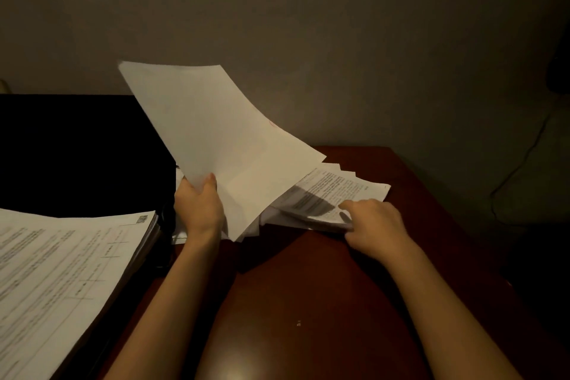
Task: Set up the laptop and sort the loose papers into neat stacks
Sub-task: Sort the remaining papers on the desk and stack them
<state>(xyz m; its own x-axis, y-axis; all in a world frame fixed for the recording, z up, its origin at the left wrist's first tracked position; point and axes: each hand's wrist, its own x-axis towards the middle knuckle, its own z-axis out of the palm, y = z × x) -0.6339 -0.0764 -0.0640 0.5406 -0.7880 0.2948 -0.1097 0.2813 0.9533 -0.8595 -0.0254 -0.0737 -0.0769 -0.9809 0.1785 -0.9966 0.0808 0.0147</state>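
Observation:
My left hand [199, 205] grips the near edge of a bundle of blank white sheets [216, 136] and holds it tilted up off the desk. My right hand [371, 224] pinches the near corner of a few printed pages [336, 191] on the loose paper pile [364, 185] at the back of the dark red desk [308, 302]. A thick stack of printed papers [61, 271] lies at the left, on top of a black object [77, 148] that may be the laptop or its bag.
A plain wall rises right behind the desk. The desk's right edge [481, 256] drops off into shadow, where a thin cable [518, 163] hangs on the wall. Bare wood lies between my forearms.

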